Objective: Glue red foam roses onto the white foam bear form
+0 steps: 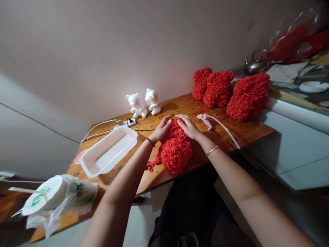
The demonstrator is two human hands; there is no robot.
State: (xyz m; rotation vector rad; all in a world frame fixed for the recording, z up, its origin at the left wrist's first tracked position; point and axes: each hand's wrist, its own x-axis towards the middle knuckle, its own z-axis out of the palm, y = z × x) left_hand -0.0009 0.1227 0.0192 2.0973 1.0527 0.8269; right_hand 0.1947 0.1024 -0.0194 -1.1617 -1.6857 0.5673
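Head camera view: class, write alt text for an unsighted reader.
The left hand and right hand rest on a red rose bear on a wooden table. A pink glue gun lies nearby, with three more red bears and two white foam bears beyond.

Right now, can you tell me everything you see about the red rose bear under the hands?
The red rose bear is a bumpy, rounded shape covered in small, tightly packed red roses that look like foam. It has a wide, round lower part and a narrower upper part, and it seems to lie on the wooden tabletop. The left hand and right hand rest on its upper part. Loose red scraps lie against its side. No bare white shows on it from here.
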